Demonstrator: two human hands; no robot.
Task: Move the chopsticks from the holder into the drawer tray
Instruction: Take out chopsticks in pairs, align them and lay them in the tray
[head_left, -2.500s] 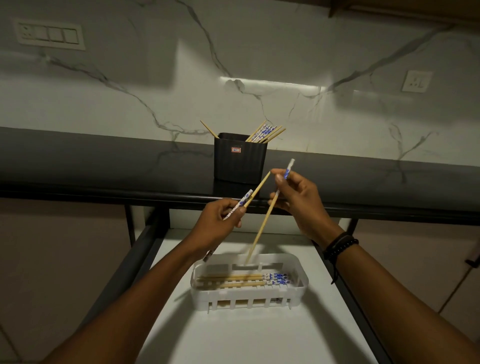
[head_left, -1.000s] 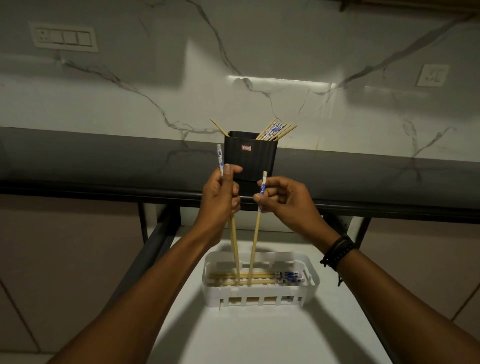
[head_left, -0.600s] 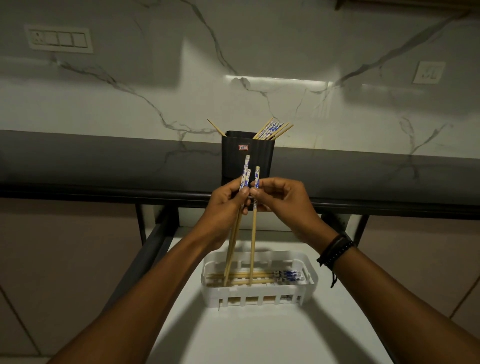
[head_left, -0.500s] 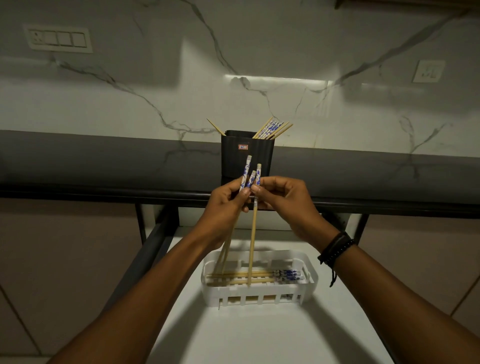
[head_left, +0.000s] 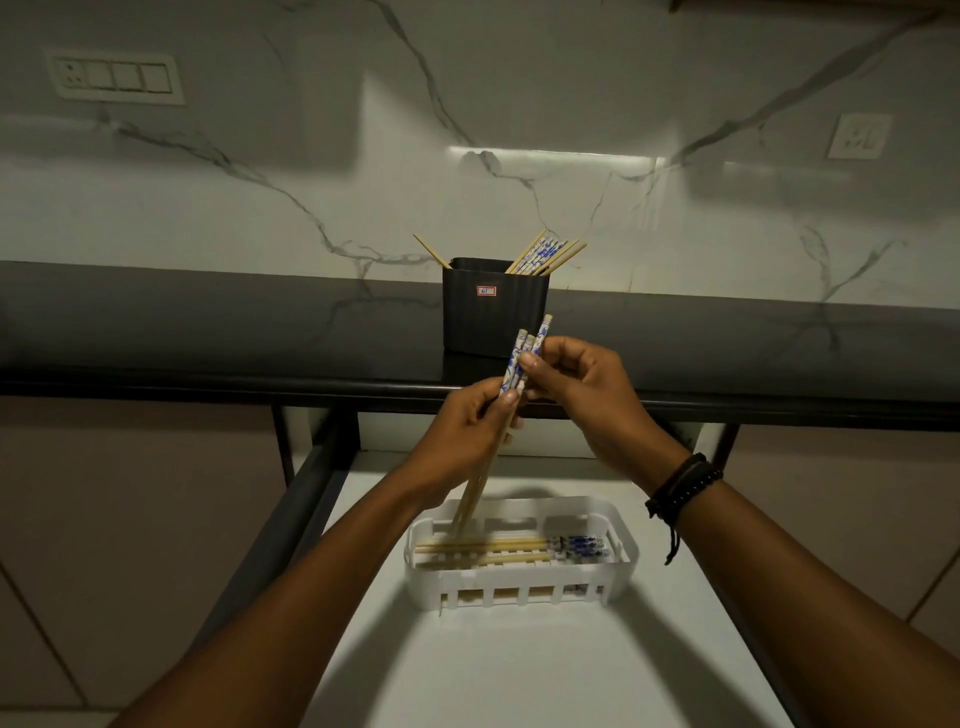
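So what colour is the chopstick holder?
The holder is black, with a small label, seen in the head view.

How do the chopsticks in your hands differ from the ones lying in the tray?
The held chopsticks stand steeply, patterned ends up, tips toward the tray; the tray chopsticks lie flat, patterned ends to the right. The left hand grips the held chopsticks and the right hand pinches their tops; nothing touches the tray chopsticks. Both are pale wood with blue-and-white ends.

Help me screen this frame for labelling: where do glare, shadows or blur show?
Head view: glare strip on the white marble wall above the black ribbed holder; arm shadows flank the white slotted plastic tray; held blue-patterned wooden chopsticks look sharp.
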